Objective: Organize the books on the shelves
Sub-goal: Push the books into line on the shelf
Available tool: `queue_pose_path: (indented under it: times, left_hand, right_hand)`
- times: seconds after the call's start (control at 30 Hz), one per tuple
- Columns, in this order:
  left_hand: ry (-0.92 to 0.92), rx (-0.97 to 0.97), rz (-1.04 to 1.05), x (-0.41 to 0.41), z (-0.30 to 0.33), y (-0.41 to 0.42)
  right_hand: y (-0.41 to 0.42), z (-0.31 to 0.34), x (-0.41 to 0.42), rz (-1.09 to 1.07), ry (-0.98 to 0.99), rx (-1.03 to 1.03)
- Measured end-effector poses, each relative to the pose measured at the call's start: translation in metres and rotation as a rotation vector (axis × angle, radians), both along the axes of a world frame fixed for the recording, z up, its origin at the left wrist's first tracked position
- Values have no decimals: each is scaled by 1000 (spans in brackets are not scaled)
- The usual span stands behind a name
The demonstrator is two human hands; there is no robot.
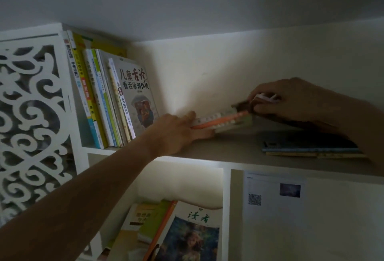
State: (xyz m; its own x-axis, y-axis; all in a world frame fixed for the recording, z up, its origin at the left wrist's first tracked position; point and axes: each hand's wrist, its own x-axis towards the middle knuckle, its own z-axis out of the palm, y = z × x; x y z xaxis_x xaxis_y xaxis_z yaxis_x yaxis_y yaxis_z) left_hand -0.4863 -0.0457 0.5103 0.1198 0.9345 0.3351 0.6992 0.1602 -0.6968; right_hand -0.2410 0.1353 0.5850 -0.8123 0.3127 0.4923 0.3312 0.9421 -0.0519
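Lower compartment [226, 198]: leaning books [187, 231], not yet straightened. Upper shelf [228, 148], front right: flat stack of books [309, 148] still lying down. Mid-shelf: left hand [176, 132] and right hand [291, 100] each grip an end of an orange-edged book bundle [222, 119], tilted, just off the shelf. Far left end: upright row [108, 98] already stood against the side panel. Judged roughly half done.

Dim, soft, shadowed wide-angle view
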Motion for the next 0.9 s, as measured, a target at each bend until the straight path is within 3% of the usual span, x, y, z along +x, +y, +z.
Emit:
queue_pose_path:
  times: [0.1, 0.2, 0.3, 0.37, 0.47, 0.6, 0.73, 0.83, 0.9]
  left_hand:
    - [-271, 358, -66, -23, -2, -17]
    - [-487, 709, -203, -39, -4, -22]
    - [-683, 910, -274, -38, -6, -24]
    - [-738, 945, -275, -36, -7, -22]
    - [-761, 972, -253, -35, -9, -15]
    - [-952, 1038, -352, -28, -8, -4]
    - [-1091, 1041, -366, -19, -16, -5]
    - [-983, 1032, -254, -19, -36, -3]
    - [-1047, 1019, -249, -21, -43, -4]
  right_hand:
    - [-3, 5, -2, -59, 14, 40]
    - [-9, -16, -23, -171, -303, 101]
    - [-13, -35, -46, -256, -522, -32]
    - [-15, -35, -65, -208, -389, -161]
    - [-34, -31, -99, 46, 8, -537]
    - [-54, -27, -146, 253, 390, -961]
    - [-56, -39, -183, 266, 395, -1126]
    - [-58, -57, -189, 219, 269, -963]
    - [-60, -65, -184, 196, 258, -915]
